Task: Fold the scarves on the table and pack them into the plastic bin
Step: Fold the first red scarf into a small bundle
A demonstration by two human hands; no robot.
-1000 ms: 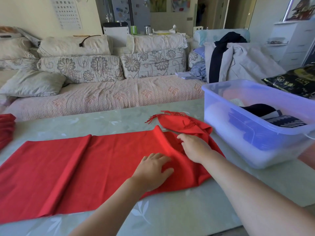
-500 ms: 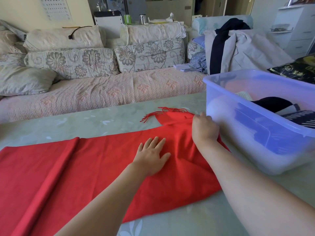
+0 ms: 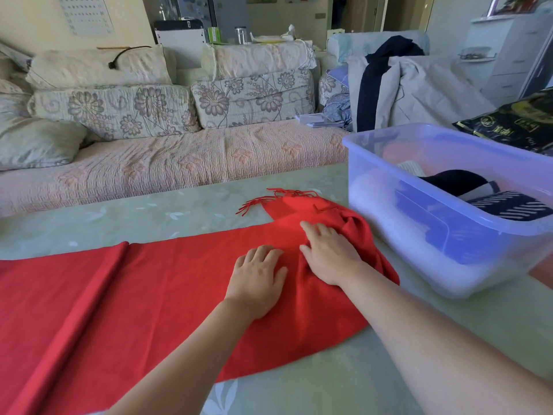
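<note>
Red scarf: spread on table; left hand, right hand pressed flat on it, fingers relaxed, gripping nothing; bin at 2 o'clock

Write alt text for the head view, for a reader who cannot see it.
A left hand and right hand rest palm-down, side by side, near the bunched end of a red fringed scarf spread across a pale green table. To the right stands a translucent plastic bin holding dark and striped fabric; a floral sofa is behind the table.
</note>
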